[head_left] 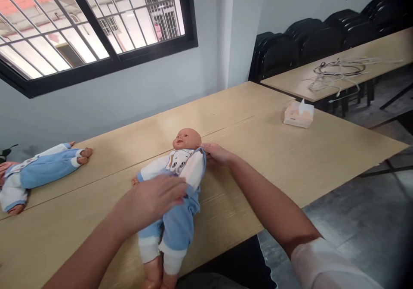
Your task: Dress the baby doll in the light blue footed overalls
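Tabletop (254,164): flat, pale, wood-look, seamed lengthwise.
Baby doll (188,139): lies face-up on tabletop; could slide if tugged sideways. Smooth, rounded, bald head.
Outfit (179,226): could stretch or bunch if pulled at one shoulder only. Soft-looking blue-and-white cloth, pale cuffs.
Left hand (155,199): open, blurred, over doll's torso; can't tell contact.
Right hand (220,153): pinches blue shoulder trim (204,161) beside head.

The right arm (267,196) has a whitish sleeve (329,261) and is bare below it.
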{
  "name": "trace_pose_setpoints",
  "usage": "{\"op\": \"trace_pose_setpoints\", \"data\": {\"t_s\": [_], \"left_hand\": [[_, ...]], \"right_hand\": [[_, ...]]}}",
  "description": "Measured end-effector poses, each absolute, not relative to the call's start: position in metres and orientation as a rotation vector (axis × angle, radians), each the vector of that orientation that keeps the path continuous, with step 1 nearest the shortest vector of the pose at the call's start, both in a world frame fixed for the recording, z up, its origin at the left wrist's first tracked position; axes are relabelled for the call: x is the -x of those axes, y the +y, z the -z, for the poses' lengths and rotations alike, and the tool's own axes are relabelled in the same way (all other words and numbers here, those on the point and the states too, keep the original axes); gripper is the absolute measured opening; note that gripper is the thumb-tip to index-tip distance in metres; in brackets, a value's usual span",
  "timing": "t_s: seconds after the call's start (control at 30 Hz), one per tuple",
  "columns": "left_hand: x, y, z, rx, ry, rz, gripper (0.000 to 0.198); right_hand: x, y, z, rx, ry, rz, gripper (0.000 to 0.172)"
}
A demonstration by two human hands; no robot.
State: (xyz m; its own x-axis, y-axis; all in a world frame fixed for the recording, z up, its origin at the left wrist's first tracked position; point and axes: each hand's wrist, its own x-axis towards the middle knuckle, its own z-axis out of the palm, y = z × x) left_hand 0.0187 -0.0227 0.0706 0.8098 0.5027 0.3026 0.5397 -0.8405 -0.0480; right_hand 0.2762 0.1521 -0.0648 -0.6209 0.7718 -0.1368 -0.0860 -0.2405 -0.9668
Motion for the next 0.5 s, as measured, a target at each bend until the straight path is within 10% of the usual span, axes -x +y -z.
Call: {"op": "trace_pose_setpoints", "data": {"t_s": [0.5], "left_hand": [[-0.008,0.009,-0.082,2.414,-1.359,0.938,0.020]], "right_hand": [[-0.277,0.119,0.055,0.718,-1.599,-2.092,0.043]]}}
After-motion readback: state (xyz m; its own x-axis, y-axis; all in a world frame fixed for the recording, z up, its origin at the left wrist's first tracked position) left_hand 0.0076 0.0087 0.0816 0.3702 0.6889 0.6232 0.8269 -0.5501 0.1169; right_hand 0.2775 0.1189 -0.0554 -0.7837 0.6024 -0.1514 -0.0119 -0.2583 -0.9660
